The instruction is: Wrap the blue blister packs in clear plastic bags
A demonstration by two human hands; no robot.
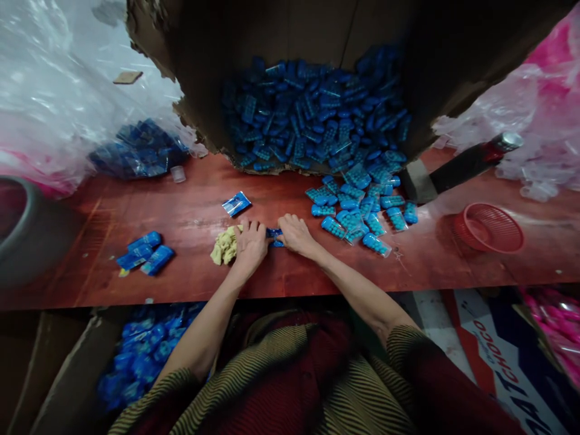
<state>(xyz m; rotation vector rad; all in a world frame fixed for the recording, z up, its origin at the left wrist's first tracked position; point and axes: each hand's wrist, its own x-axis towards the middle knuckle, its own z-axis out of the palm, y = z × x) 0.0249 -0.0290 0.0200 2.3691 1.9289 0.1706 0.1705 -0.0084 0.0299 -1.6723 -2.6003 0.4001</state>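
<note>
Desk (190,278): red-brown wooden surface, running the full width of the view. Lying directly on it:
- torn cardboard box (208,54) spilling blue packets (357,208) at centre right;
- three blue packets (145,252) sitting together at left;
- single flat blue sachet (236,203) near centre;
- yellow crumpled lump (224,246);
- red mesh basket (488,228) at right;
- dark bottle (471,160) lying on its side;
- clear bag of blue packets (138,151) resting at back left.
</note>
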